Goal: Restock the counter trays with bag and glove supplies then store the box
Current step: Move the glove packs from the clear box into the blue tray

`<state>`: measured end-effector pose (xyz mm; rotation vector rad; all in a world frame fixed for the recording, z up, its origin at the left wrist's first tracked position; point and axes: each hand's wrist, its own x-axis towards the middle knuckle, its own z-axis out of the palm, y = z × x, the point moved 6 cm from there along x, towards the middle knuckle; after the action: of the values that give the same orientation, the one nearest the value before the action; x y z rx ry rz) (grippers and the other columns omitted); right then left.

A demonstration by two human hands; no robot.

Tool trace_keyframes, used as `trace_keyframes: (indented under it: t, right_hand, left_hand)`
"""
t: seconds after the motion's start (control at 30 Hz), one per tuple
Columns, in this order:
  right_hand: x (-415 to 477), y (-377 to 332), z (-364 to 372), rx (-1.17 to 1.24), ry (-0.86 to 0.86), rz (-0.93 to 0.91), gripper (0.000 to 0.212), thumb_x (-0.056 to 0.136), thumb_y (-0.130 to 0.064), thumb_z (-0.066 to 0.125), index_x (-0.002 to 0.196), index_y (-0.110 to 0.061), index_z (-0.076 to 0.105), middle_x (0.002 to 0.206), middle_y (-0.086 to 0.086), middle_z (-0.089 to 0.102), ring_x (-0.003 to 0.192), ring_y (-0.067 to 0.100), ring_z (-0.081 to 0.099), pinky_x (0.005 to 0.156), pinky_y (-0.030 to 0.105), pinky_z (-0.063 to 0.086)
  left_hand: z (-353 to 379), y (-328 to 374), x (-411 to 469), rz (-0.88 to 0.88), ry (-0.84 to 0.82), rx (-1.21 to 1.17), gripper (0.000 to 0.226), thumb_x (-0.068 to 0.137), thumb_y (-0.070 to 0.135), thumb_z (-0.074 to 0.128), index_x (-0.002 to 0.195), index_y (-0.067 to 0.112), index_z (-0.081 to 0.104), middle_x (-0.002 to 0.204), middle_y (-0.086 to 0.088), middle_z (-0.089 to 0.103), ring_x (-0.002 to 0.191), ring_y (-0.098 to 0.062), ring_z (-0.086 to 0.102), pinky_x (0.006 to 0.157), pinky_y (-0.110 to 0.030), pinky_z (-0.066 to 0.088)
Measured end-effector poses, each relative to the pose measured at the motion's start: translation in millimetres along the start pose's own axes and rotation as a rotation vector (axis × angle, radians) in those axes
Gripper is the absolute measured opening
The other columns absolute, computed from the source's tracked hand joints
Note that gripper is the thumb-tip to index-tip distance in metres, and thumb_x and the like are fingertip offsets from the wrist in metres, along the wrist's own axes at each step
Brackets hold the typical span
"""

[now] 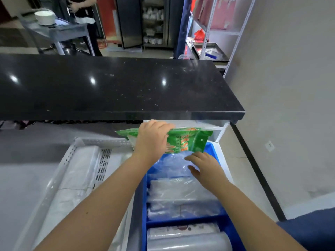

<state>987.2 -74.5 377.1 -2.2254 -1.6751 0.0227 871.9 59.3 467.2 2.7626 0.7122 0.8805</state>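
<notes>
Left hand (pixel 153 137): fingers curled over the top edge of a green packet (pixel 188 140), which is held tilted above the far end of the blue tray (pixel 144 196), just under the lip of the black countertop (pixel 108 87).

Right hand (pixel 204 167): fingers straight and slightly spread, laid flat on clear plastic bags (pixel 172 165) in the tray's far compartment, just below the packet.

Edges and room: the tray is bounded by the countertop overhang ahead and a white panel (pixel 222 131) at its far right corner. A narrow gap is left between packet and overhang. A divider wall (pixel 181 221) separates the near compartment.

Surroundings: wrapped rolls (pixel 188 240) lie in the near compartment. A white perforated tray (pixel 72 151) with white bags (pixel 78 178) sits beside the blue tray on the left.

Hidden or unclear: the packet's left half is covered by the left hand, its print is blurred, and both trays are cut off at the bottom edge.
</notes>
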Motion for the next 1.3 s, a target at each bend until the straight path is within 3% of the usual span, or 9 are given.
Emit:
trace_keyframes:
  t: [0.1, 0.27, 0.57, 0.73, 0.87, 1.03, 1.3]
  right_hand:
    - [29.8, -2.0, 30.3, -0.105, -0.233, -0.048, 0.039, 0.089, -0.03, 0.059, 0.128, -0.027, 0.054, 0.128, 0.0, 0.056, 0.116, 0.028, 0.049, 0.097, 0.039, 0.036]
    - [47.4, 6.9, 66.5, -0.224, -0.443, 0.002, 0.073, 0.078, -0.04, 0.067, 0.142, -0.035, 0.033, 0.146, 0.001, 0.036, 0.128, 0.028, 0.035, 0.103, 0.045, 0.03]
    - [58.4, 7.4, 87.2, -0.278, -0.789, -0.008, 0.075, 0.086, -0.024, 0.056, 0.146, -0.041, 0.014, 0.147, 0.009, 0.022, 0.133, 0.036, 0.023, 0.101, 0.052, 0.037]
    - [58.6, 11.1, 91.1, -0.186, -0.706, 0.009, 0.068, 0.086, -0.021, 0.054, 0.139, -0.051, 0.024, 0.138, 0.005, 0.032, 0.126, 0.032, 0.03, 0.093, 0.047, 0.044]
    - [64.8, 17.8, 93.3, -0.134, -0.659, 0.058, 0.061, 0.08, -0.013, 0.059, 0.132, -0.041, 0.042, 0.13, 0.0, 0.045, 0.125, 0.028, 0.037, 0.087, 0.042, 0.044]
    - [68.1, 15.3, 95.7, -0.045, -0.606, 0.074, 0.032, 0.079, -0.013, 0.055, 0.105, -0.03, 0.06, 0.113, 0.002, 0.062, 0.103, 0.029, 0.058, 0.073, 0.033, 0.043]
    - [61.8, 0.2, 46.9, -0.091, -0.312, -0.135, 0.033, 0.077, -0.004, 0.055, 0.104, -0.022, 0.06, 0.1, 0.005, 0.058, 0.103, 0.029, 0.05, 0.068, 0.032, 0.031]
  left_hand:
    - [5.4, 0.8, 10.0, -0.026, 0.03, 0.009, 0.037, 0.075, -0.001, 0.066, 0.109, 0.015, 0.069, 0.099, 0.0, 0.07, 0.094, -0.027, 0.061, 0.081, -0.042, 0.042]
    - [9.6, -2.4, 24.1, -0.07, 0.044, 0.012, 0.037, 0.077, 0.002, 0.067, 0.111, 0.018, 0.069, 0.101, 0.001, 0.07, 0.096, -0.026, 0.06, 0.081, -0.038, 0.039]
    - [21.2, 3.9, 20.1, -0.045, 0.033, 0.014, 0.038, 0.075, 0.001, 0.068, 0.109, 0.017, 0.07, 0.1, 0.0, 0.07, 0.094, -0.027, 0.06, 0.079, -0.037, 0.039]
    - [18.7, -0.9, 17.8, -0.052, 0.063, 0.025, 0.036, 0.076, 0.002, 0.069, 0.109, 0.017, 0.07, 0.099, 0.002, 0.07, 0.093, -0.026, 0.06, 0.078, -0.035, 0.038]
    - [14.2, -6.2, 18.5, -0.087, 0.075, 0.02, 0.037, 0.076, 0.003, 0.069, 0.11, 0.017, 0.069, 0.1, 0.002, 0.07, 0.094, -0.026, 0.06, 0.079, -0.037, 0.04]
    - [8.7, -10.3, 17.2, -0.132, 0.076, 0.008, 0.036, 0.078, 0.005, 0.069, 0.111, 0.018, 0.068, 0.103, 0.002, 0.069, 0.098, -0.025, 0.059, 0.082, -0.034, 0.035]
    - [-3.1, -3.5, 19.7, -0.122, 0.065, -0.018, 0.035, 0.079, 0.006, 0.068, 0.113, 0.017, 0.067, 0.103, 0.001, 0.07, 0.099, -0.025, 0.059, 0.083, -0.037, 0.038]
